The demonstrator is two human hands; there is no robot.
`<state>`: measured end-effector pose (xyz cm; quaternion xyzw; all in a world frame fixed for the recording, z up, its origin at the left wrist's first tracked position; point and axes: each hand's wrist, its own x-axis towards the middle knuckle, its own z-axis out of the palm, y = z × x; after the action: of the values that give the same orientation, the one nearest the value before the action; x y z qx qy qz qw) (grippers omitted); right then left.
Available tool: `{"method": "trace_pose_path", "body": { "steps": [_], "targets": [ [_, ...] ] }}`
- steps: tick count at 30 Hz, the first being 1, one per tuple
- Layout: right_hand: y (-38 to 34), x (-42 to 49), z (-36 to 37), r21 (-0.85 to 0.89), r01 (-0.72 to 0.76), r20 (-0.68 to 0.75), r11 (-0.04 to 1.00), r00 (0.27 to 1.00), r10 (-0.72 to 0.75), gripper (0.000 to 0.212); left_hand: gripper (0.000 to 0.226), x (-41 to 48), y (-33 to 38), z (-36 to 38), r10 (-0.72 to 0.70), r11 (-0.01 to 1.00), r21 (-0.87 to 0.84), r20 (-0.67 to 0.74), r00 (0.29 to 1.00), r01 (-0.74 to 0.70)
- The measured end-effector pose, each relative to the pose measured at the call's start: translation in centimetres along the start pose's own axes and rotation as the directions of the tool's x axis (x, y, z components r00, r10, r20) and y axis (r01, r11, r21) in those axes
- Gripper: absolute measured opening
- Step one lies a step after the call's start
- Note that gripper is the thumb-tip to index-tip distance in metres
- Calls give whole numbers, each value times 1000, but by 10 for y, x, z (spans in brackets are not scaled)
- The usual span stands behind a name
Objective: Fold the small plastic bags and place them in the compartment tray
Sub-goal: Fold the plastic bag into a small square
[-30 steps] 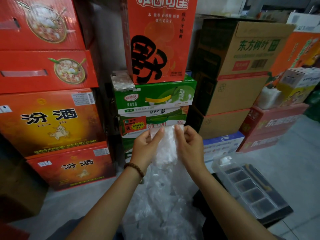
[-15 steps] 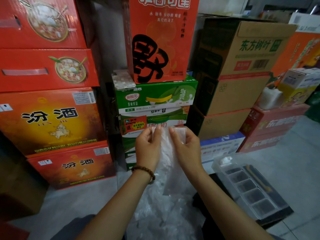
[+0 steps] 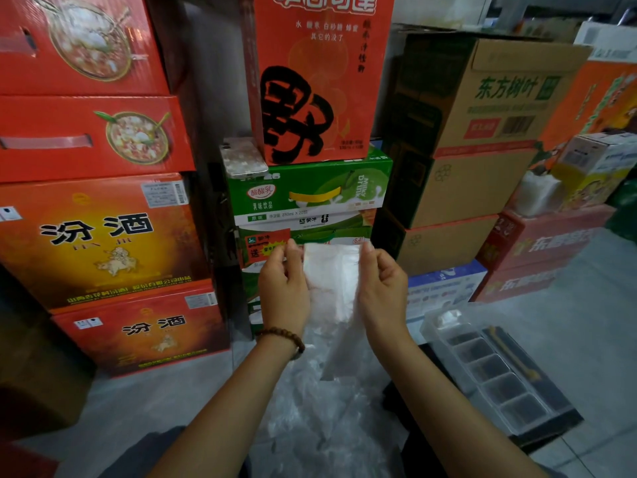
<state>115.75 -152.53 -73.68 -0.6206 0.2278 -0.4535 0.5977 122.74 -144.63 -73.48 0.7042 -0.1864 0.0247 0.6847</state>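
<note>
I see the tray (image 3: 435, 339) low on my right side; it is clear plastic with one row of compartments and it lies on a flat black board (image 3: 551, 427) on the floor. To the left of the tray and higher than it, the left hand (image 3: 284, 288) and the right hand (image 3: 382, 291) are raised together, with one small clear bag (image 3: 332, 284) stretched between them. The left hand pinches the top left corner of the bag with the thumb and the curled fingers, and the right hand pinches the top right corner in the same manner, so both hands grip this one bag. The bag hangs down flat from the two corners, and its lower end reaches below the wrists. It is well apart from the tray and touches no compartment. On the left wrist there is a bracelet (image 3: 284, 336) of brown beads. Left of the tray and nearer to me lies a loose pile of bags (image 3: 320, 426), under the forearms. In the end compartment of the tray that is farthest from me I see something small and white (image 3: 448, 317); it looks like a folded bag, but I cannot tell for sure. Behind the tray and to its left stands a green carton (image 3: 310, 191), and a phone (image 3: 243, 160) lies on its left end.
</note>
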Motion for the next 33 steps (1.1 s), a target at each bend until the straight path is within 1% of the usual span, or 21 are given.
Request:
{"method": "trace_pose_path", "body": {
  "steps": [1,2,3,5,6,7,9,11,13,14,15,18,22,24,27,28,30,32,33],
  "targets": [
    [0,2,-2,-12,-2,-27,1000,1000,2,46,40,1,0,-1,-64,998,-26,25,998,65],
    [0,5,-5,-29,-2,-52,1000,999,0,47,43,2,1,-2,-124,991,-46,88,988,129],
    [-1,8,-7,-44,2,-75,999,997,-5,47,46,1,1,-3,-163,983,-50,181,970,175],
    [1,12,-11,-54,6,-104,999,995,-11,46,52,-5,-2,-2,-174,982,-6,356,918,189],
    [1,12,-13,-48,-10,-109,999,994,4,45,52,-9,-3,-1,-160,986,19,404,901,166],
    [1,12,-14,-38,-42,-112,998,993,38,45,49,-12,-5,0,-144,989,37,421,895,142],
    [-2,11,-14,-35,-130,-71,991,989,128,40,41,-13,-6,0,-130,992,45,392,911,122],
    [-4,7,-13,-50,-216,76,975,973,219,28,35,-11,-4,-2,-114,993,27,327,938,112],
    [-5,1,-10,-33,-292,251,956,923,290,21,31,-6,-3,-6,-99,995,11,267,959,100],
    [-4,-2,-9,-39,-302,302,953,905,299,19,28,-5,-2,-7,-101,995,3,243,965,104],
    [-3,-3,-9,-64,-285,323,956,901,290,17,26,-3,-2,-9,-104,994,-3,223,969,108],
    [2,-4,-9,-99,-225,309,969,919,244,10,25,-1,-1,-12,-102,994,-4,205,973,105],
    [4,-3,-8,-53,-278,289,959,915,281,14,27,0,0,-14,-95,995,19,214,972,93],
    [4,-3,-7,-37,-293,305,955,907,290,22,27,1,1,-15,-99,995,19,213,972,97],
    [2,0,-9,-67,-278,325,958,902,284,51,26,2,4,-17,-121,992,-1,200,972,124],
    [1,2,-10,-94,-271,344,958,894,287,51,26,3,4,-18,-126,991,-10,192,973,130],
    [0,3,-13,-131,-275,405,952,862,305,39,25,3,4,-20,-133,990,-17,184,974,138],
    [-3,1,-15,-107,-298,442,949,840,314,24,26,3,4,-20,-133,991,-7,191,973,136],
    [-2,1,-15,-93,-302,434,949,845,312,20,26,3,4,-20,-131,991,1,195,972,134]
  ]
}}
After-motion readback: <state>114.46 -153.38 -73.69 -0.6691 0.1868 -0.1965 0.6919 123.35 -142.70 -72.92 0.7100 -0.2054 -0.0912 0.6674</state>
